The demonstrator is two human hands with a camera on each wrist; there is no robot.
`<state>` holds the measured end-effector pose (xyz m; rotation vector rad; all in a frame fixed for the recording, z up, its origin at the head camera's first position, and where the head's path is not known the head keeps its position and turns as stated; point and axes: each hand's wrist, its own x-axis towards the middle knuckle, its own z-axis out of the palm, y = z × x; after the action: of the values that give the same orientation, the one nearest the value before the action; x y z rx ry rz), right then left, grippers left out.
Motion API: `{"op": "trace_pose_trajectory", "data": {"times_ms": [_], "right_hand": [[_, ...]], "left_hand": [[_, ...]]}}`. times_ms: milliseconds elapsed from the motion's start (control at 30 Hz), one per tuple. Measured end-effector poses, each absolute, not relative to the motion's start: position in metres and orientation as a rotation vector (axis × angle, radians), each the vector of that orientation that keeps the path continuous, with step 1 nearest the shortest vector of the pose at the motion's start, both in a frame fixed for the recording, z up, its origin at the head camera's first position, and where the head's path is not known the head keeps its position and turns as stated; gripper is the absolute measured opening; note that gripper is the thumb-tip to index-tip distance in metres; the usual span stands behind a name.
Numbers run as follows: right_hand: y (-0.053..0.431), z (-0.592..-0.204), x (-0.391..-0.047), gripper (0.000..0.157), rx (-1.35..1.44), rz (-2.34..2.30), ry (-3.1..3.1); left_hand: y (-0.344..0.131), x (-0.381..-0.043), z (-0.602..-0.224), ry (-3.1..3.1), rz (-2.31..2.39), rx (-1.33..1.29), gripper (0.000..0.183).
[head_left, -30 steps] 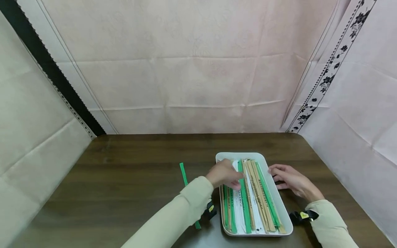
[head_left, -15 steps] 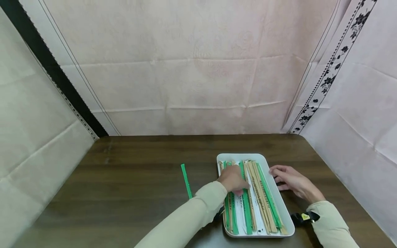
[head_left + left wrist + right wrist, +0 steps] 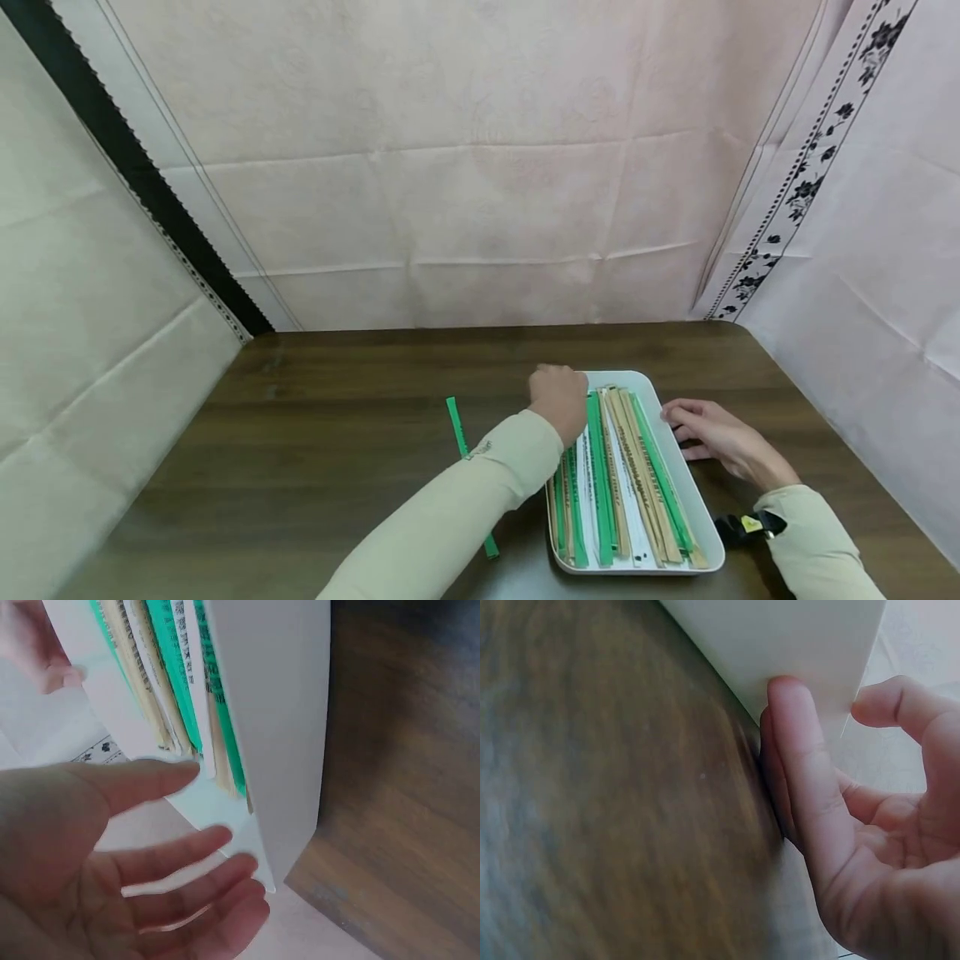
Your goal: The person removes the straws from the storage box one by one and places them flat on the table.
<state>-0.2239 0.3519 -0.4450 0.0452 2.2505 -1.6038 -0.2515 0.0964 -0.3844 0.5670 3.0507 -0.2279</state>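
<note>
A white rectangular tray (image 3: 697, 500) holds several long, thin paper-sleeved packets (image 3: 602, 483), probably chopsticks, in green, white and tan, lying lengthwise. My left hand (image 3: 558, 400) is at the tray's far left corner. In the left wrist view, the left hand (image 3: 150, 870) has its thumb near the packet ends and its fingers loosely bent by the end wall, with nothing held. Beside the tray's right side is my right hand (image 3: 723, 442). The right wrist view shows the right hand (image 3: 885, 840) with extended fingers against the outer wall and the thumb at the rim.
A loose green packet (image 3: 455, 421) lies on the brown wooden table (image 3: 360, 467) left of the tray, partly hidden under my left forearm. Pale cloth walls (image 3: 480, 208) enclose the table at the back and both sides.
My left hand has moved from above the packets, first nearer, then away to the tray's far left corner. The right hand stays at the right side. The view shifts slightly.
</note>
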Motion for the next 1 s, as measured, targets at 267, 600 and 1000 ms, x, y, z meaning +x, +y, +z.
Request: {"op": "trace_pose_trajectory", "data": {"times_ms": [267,600,1000], "right_hand": [[0.354,-0.448,-0.227,0.05,0.029,-1.594,2.237],[0.347,-0.445,-0.231,0.056,0.029,-1.562,2.271],[0.354,-0.444,-0.228,0.057,0.054,-1.52,2.287]], "left_hand": [[0.1,-0.26,-0.394,2.985,-0.105,0.352,0.024],[0.092,-0.256,-0.393,2.994,0.11,0.204,0.017],[0.095,-0.249,-0.39,2.979,0.254,0.237,0.022]]}}
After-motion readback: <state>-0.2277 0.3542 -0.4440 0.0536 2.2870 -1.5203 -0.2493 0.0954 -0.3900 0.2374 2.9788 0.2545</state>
